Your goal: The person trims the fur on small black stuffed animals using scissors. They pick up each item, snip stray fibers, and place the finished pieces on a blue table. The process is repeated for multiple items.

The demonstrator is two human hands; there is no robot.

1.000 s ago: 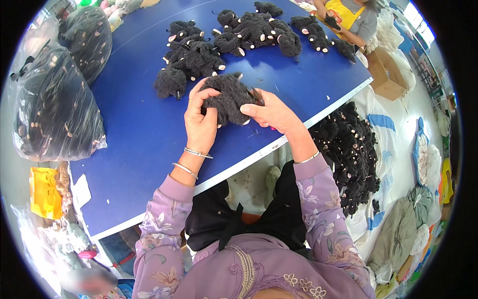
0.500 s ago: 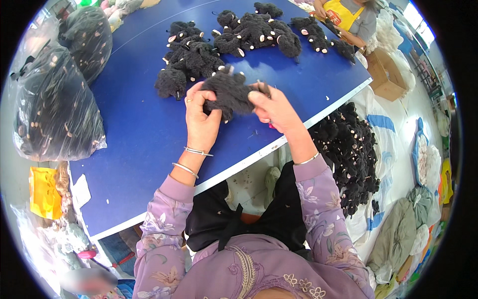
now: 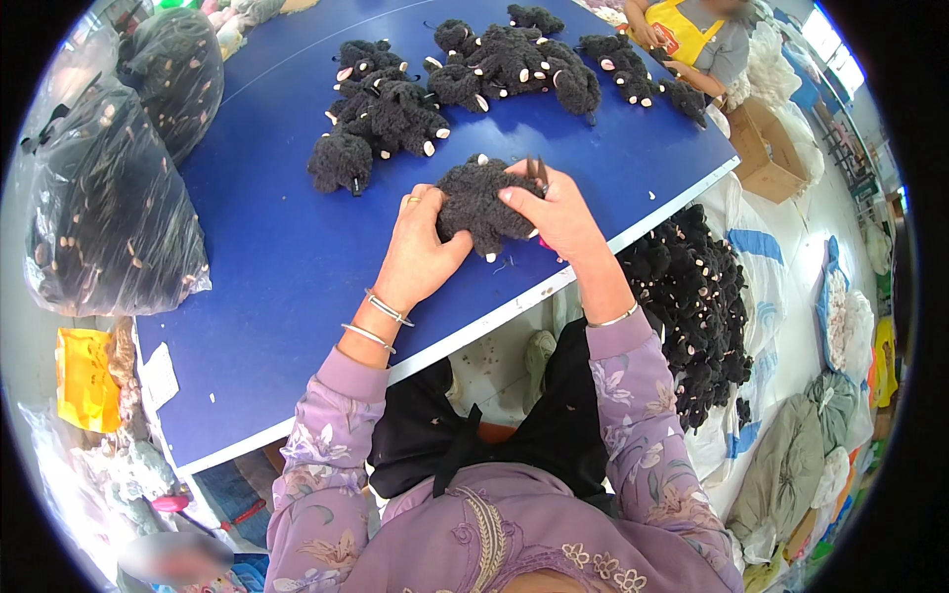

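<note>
A black curly plush toy (image 3: pixel 484 205) with pale tips is held over the near part of the blue table. My left hand (image 3: pixel 420 247) is closed on its left side, thumb in front. My right hand (image 3: pixel 559 212) grips its right side, thumb pressed on the fabric. Two dark pointed blades of thread snips (image 3: pixel 537 171) stick out above my right fingers; the rest of the snips is mostly hidden in that hand. Beyond my hands lie more black plush toys (image 3: pixel 395 114) in a loose pile, with others (image 3: pixel 514 59) farther back.
The blue table (image 3: pixel 287 257) has a white edge in front of me. Clear bags of black plush toys (image 3: pixel 109 198) stand at left. A big heap of black toys (image 3: pixel 692 306) lies right of the table. At far right are a cardboard box (image 3: pixel 766 148) and a co-worker in a yellow apron (image 3: pixel 682 35).
The plush toy has shifted slightly right and nearer me and has been turned, its motion blur gone. My left hand followed it rightward. The co-worker's hands moved a little.
</note>
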